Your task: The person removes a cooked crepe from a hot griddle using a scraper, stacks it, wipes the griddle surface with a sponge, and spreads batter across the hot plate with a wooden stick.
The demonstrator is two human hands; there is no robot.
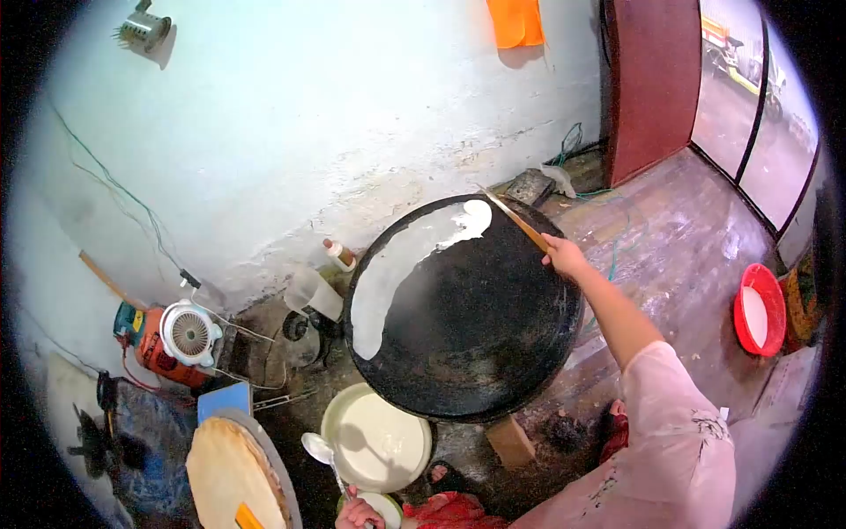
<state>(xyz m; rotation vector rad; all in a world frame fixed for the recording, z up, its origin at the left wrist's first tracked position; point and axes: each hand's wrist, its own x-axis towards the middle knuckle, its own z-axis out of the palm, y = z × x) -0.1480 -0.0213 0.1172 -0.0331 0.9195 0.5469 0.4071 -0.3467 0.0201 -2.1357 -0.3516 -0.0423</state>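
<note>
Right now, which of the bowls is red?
The red basin at the picture's far right; the big basin beside the black griddle and the small bowl by the left hand aren't red.

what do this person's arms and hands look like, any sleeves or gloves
The right sleeve is short and pale pink, with dark printed marks higher up, leaving the forearm bare. The right hand and left hand wear no gloves. The left sleeve is out of view.

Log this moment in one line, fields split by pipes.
Right hand: grips wooden-handled tool over griddle | Left hand: grips metal spoon near tub | Griddle: white band near far-left rim
</note>
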